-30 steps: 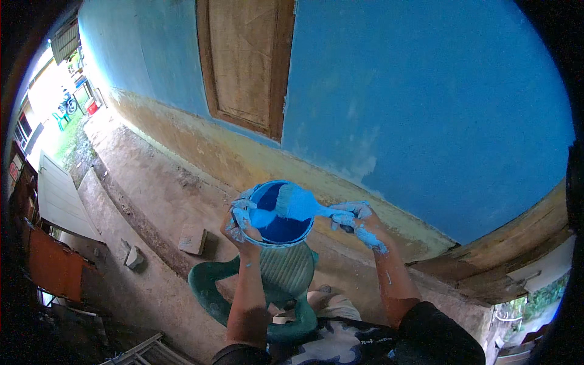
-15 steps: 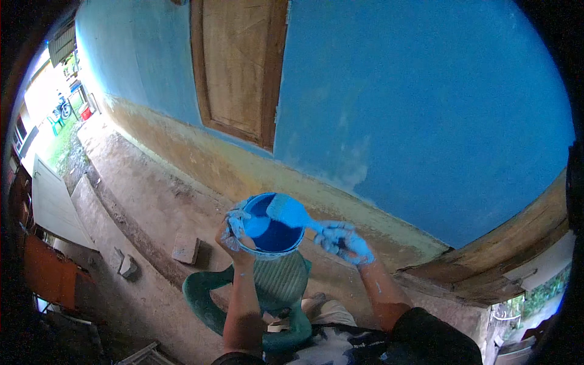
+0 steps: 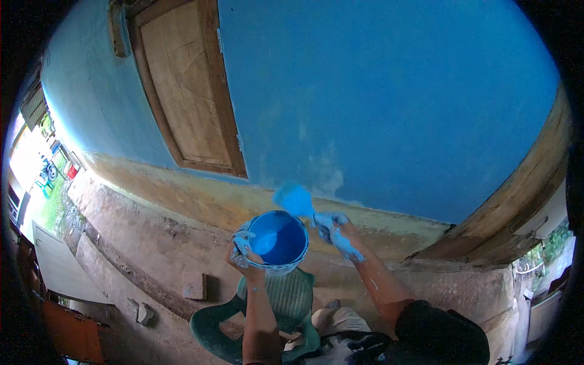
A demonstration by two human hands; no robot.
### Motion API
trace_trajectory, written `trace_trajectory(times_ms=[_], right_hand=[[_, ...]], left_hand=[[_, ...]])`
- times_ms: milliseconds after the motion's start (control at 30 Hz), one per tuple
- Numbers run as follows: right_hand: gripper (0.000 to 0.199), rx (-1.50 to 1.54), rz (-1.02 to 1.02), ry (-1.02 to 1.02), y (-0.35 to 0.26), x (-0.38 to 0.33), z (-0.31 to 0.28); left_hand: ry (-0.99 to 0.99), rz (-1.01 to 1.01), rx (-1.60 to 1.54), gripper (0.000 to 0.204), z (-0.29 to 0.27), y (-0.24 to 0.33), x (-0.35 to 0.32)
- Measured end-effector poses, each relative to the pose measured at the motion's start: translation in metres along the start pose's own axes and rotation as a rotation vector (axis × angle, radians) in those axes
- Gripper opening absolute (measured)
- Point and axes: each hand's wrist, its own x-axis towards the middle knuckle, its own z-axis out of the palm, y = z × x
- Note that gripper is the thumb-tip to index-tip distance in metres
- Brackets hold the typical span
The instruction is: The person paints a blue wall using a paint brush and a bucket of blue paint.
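Green chair (image 3: pixel 281 295) sits just this side of the paint bucket (image 3: pixel 293 234), left hand (image 3: pixel 242 250) clamped on the bucket's left edge. Right hand (image 3: pixel 333 230) grips the brush (image 3: pixel 293 199) – over the bucket's mouth a second ago, now past its far rim – blue wall (image 3: pixel 389 115) beyond the bucket.

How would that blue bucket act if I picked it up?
The bucket may slosh, since blue paint seems to pool inside. It could feel slippery, because paint also smears its outside and the left hand. And it might tilt easily, since that hand grips it at just one side.
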Motion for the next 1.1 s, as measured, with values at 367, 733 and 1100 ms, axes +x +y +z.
trace_trajectory(times_ms=[367, 733, 1100], right_hand=[[0.014, -0.521, -0.868, 0.722, 0.058, 0.240, -0.010], [0.011, -0.121, -0.878, 0.771, 0.049, 0.217, 0.027], [0.030, -0.484, -0.340, 0.832, 0.163, 0.230, 0.007]], left_hand=[[-0.004, -0.146, -0.062, 0.029, -0.006, 0.003, -0.015], [0.062, 0.023, 0.190, 0.043, -0.027, 0.005, 0.008], [-0.041, 0.017, 0.183, 0.031, -0.031, -0.021, 0.004]])
